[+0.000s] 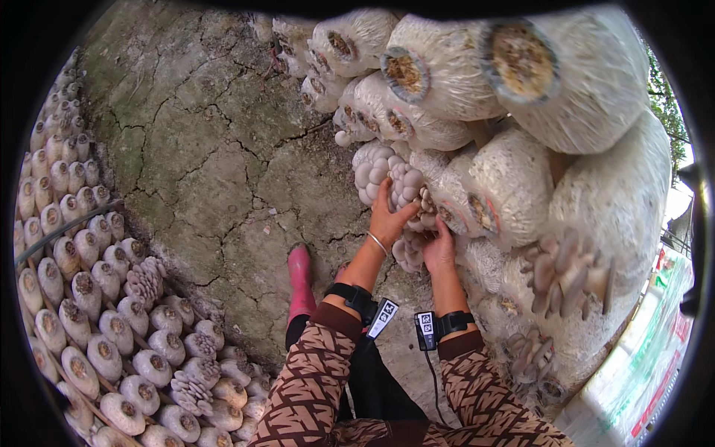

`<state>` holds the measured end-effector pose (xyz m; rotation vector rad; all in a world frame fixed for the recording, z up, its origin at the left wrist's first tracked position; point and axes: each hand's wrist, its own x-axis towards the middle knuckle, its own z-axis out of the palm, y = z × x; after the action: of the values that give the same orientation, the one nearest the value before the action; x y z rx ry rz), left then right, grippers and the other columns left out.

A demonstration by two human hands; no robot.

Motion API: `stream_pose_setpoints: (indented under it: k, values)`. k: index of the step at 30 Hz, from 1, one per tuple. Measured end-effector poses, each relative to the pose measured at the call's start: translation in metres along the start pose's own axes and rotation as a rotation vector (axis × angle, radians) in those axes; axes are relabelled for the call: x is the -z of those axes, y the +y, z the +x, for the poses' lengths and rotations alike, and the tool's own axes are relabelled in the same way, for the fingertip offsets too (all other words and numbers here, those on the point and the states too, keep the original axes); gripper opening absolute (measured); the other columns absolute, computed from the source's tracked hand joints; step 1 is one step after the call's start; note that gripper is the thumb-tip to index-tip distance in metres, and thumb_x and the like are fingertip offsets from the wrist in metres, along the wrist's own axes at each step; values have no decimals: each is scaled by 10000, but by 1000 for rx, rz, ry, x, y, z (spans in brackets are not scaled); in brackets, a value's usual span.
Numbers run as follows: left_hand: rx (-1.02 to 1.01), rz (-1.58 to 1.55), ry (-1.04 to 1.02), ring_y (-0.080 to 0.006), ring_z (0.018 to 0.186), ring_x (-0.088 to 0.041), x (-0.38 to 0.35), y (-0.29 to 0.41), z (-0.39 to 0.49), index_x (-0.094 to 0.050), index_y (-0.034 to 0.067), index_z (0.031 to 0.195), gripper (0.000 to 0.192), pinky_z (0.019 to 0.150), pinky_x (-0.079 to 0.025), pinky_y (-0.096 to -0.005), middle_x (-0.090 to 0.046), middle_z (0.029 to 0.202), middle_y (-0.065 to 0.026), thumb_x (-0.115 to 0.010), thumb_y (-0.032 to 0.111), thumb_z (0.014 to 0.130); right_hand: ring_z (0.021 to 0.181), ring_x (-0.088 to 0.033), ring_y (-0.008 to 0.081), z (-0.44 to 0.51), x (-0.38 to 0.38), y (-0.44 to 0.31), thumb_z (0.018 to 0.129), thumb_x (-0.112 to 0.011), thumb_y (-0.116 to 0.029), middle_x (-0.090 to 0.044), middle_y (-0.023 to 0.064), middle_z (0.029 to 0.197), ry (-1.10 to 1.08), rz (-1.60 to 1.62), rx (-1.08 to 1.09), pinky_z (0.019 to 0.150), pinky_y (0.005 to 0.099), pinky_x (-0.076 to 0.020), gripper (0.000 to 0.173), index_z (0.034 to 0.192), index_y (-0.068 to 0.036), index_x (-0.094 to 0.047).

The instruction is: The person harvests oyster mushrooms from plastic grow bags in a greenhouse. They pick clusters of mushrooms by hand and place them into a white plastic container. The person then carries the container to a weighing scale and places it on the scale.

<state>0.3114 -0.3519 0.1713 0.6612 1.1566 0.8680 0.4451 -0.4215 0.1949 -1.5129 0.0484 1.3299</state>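
Observation:
A dense cluster of pale grey oyster mushrooms grows at the open ends of stacked substrate bags, in front of me. My left hand is spread over its near side, with a finger and the thumb pressed against the caps. Close by on the right, my right hand grips the lower part of the growth, its fingertips partly hidden. Small brownish mushrooms show between the two hands. Lower caps sit beside my right fingers. A plastic-wrapped substrate bag stands just right of the hands.
More large bags are piled above and to the right, some bearing mushroom clusters. Across the cracked earth floor, rows of bags lie at left along poles. A pink boot stands on the floor. A cable hangs from the right wrist device.

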Motion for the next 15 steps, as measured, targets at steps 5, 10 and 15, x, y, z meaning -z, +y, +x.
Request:
stream_pose_setpoints:
  k: [5, 10, 15]
  values:
    - [19, -13, -65, -273, 1228, -433, -3, 2, 16, -320, -27, 1376, 960, 1017, -362, -345, -408, 1355, -197, -805, 363, 646, 1091, -532, 228, 5, -11, -3, 830, -652, -430, -561, 69, 1196, 82, -59, -78, 947, 384, -423, 504, 1189, -90, -556]
    - [64, -14, -67, -312, 1237, -432, -6, 5, 20, -313, -72, 1369, 1022, 1029, -350, -359, -411, 1341, -248, -805, 399, 607, 1128, -529, 206, 18, 0, -2, 863, -603, -450, -565, 48, 1217, 63, 50, -167, 979, 372, -420, 469, 1206, -134, -556]
    - [146, -178, -79, -269, 1211, -457, -11, 11, 19, -277, -82, 1389, 1027, 1000, -384, -333, -426, 1341, -220, -820, 310, 610, 1147, -527, 191, 31, 12, -9, 904, -539, -447, -553, 21, 1253, -113, -62, -287, 985, 384, -426, 426, 1225, -167, -544]
